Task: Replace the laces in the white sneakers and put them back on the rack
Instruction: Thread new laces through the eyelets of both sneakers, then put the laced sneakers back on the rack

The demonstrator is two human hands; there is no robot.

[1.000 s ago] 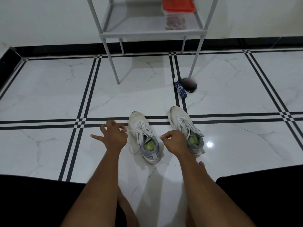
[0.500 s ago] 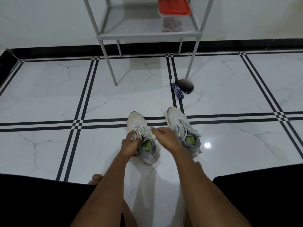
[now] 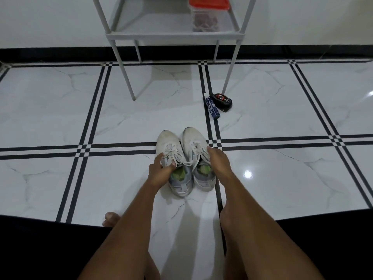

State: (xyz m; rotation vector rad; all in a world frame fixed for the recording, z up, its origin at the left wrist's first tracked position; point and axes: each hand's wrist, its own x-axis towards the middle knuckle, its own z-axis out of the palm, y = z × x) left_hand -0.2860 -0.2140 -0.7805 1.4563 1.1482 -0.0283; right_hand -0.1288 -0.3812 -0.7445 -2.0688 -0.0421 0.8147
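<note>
White sneakers, pair: left sneaker (image 3: 171,158) and right sneaker (image 3: 196,156) side by side, touching, toes toward the rack (image 3: 173,35), laces threaded.
Left hand (image 3: 159,172): fingers curled round the left sneaker's side, thumb at the tongue.
Right hand (image 3: 219,162): laid against the right sneaker's outer side; fingers hidden, grip cannot be told.
Handling, as judged: lift both level, keeping loose lace ends clear of the floor.
Floor (image 3: 60,110): glossy white marble tile, black stripes.
Nearby: blue bottle (image 3: 212,106), black tin (image 3: 223,100), red-lidded container (image 3: 207,15) on the shelf.
</note>
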